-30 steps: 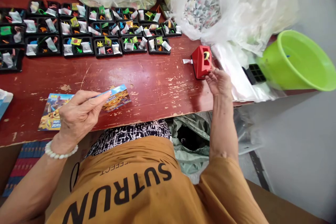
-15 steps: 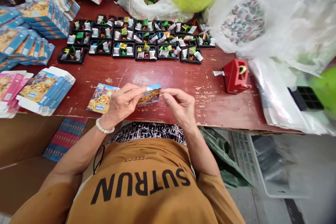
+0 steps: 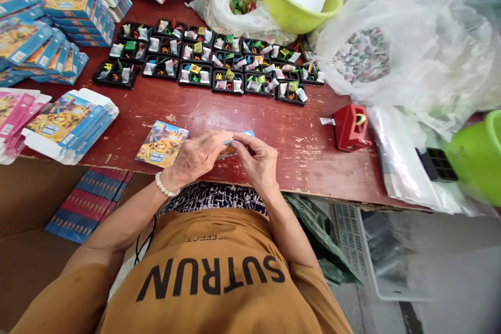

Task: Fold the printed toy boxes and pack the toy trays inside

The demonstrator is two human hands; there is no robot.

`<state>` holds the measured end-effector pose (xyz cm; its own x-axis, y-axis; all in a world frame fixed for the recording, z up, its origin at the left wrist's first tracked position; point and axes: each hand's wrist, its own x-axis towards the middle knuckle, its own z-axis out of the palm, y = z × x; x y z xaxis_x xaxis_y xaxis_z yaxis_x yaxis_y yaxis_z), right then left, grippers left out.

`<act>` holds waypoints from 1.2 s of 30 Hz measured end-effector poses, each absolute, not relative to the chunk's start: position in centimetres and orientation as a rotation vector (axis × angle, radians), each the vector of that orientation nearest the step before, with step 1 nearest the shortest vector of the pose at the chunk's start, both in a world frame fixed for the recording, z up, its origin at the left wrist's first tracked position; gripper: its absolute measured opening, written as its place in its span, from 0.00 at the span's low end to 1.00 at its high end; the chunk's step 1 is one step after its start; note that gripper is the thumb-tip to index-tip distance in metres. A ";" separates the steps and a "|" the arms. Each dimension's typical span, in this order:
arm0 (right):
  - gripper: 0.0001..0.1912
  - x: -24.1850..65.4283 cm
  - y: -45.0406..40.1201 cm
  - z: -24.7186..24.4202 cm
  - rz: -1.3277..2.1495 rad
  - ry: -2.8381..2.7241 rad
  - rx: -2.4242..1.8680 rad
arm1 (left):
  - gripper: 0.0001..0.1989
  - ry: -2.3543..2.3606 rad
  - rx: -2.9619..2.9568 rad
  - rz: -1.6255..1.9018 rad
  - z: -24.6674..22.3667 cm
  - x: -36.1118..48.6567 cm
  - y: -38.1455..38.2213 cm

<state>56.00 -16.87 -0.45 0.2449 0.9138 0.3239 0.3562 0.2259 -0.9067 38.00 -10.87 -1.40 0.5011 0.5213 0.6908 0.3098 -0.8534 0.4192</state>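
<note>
Between my hands, near the table's front edge, is a small blue printed box, mostly covered by the fingers. My left hand, with a white bead bracelet at the wrist, grips its left side. My right hand is closed at the box's top edge, thumb and forefinger pinched close to the left fingertips; anything between those fingertips is too small to make out. Just left of my left hand a blue and yellow box lies flat on the red table.
Rows of black trays with small packets span the table's middle. Box stacks and flat cartons stand left. A red tape dispenser is right. Behind are a green basin and a plastic bag.
My right hand has moved left and now meets the left fingertips over the box. The view has shifted slightly, with the table's things displaced in the picture.
</note>
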 end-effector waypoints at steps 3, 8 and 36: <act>0.17 56.6 -16.8 -0.5 0.742 -1.280 -1.373 | 0.19 0.692 2.568 1.270 -1.6 37.8 -10.9; 0.20 57.1 -16.5 -0.4 0.831 -1.260 -1.368 | 0.23 0.707 2.688 1.155 -1.1 37.6 -11.1; 0.19 56.8 -16.3 -1.4 0.813 -1.169 -1.346 | 0.14 0.806 2.602 0.669 1.6 38.4 -10.4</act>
<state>56.80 -16.34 -1.40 0.2721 0.9490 0.1590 0.1812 0.1118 -0.9771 38.37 -10.45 1.57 0.7289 0.5970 0.3350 0.4393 -0.7832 0.4400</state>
